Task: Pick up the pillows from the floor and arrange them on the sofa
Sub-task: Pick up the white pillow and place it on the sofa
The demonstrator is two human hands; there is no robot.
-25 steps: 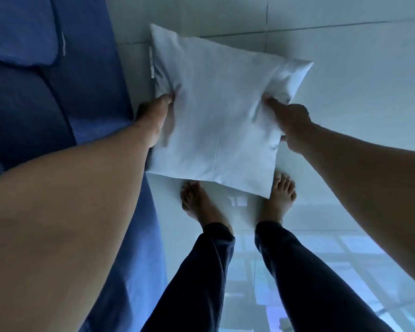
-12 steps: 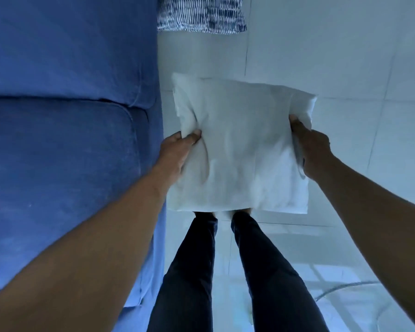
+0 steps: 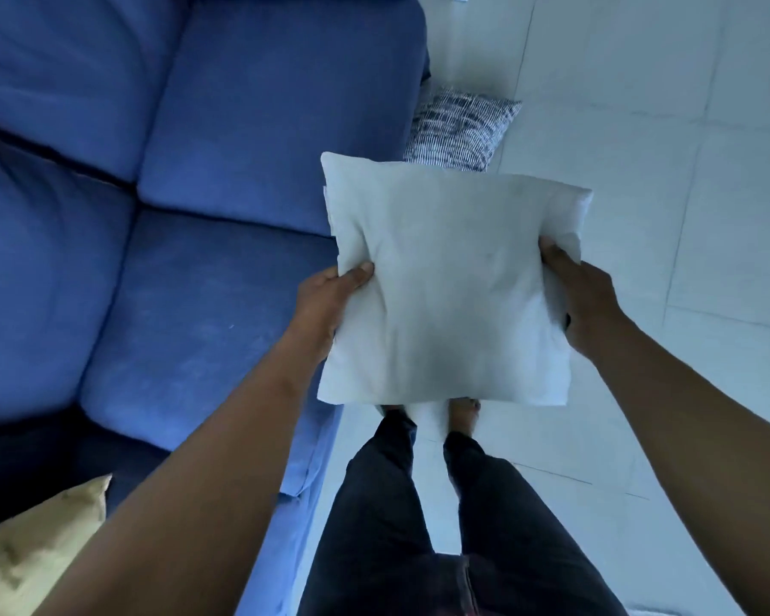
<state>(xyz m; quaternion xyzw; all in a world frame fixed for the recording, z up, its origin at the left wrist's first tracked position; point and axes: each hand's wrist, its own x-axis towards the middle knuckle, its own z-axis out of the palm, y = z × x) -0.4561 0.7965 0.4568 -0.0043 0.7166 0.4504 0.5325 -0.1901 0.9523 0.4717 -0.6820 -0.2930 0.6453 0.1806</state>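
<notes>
I hold a plain white pillow [image 3: 450, 286] in the air in front of me, over the floor beside the sofa's front edge. My left hand [image 3: 325, 304] grips its left edge and my right hand [image 3: 583, 300] grips its right edge. The blue sofa [image 3: 187, 180] fills the left of the view, its seat cushions bare. A blue-and-white patterned pillow [image 3: 459, 126] lies on the floor farther ahead, against the sofa's front. A yellow pillow [image 3: 32, 553] shows at the bottom left on the sofa.
Pale floor tiles [image 3: 667, 126] spread to the right. My legs in dark trousers [image 3: 441, 517] and bare feet stand close to the sofa's front edge, partly hidden under the white pillow.
The white pillow has come up off the floor in both hands and now hangs higher. My view has risen, bringing the sofa seat, patterned pillow and yellow pillow into sight.
</notes>
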